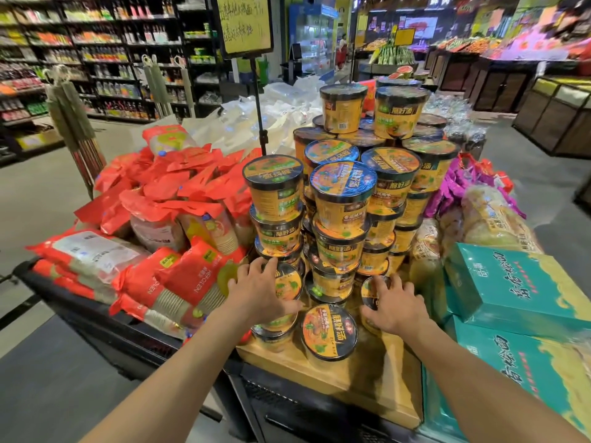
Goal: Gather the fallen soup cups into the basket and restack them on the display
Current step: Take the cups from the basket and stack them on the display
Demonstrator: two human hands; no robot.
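Forearms cross the tabletop's (pixel 367 382) near edge. Left grip (pixel 262 295) curls round a tilted soup cup (pixel 289 284) at the stack's (pixel 342 193) base. Right grip (pixel 393 310) clasps a second cup (pixel 371 294). A loose cup (pixel 329 330) stands upright between them, about equally near both.

Yellow soup cups (pixel 342 199) stacked upright on display (dark-lidded); one (pixel 329 334) tilted.

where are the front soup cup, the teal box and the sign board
front soup cup (pixel 329 330), head view, middle of its lid
teal box (pixel 518 282), head view, its top face
sign board (pixel 244 24), head view, its yellow panel
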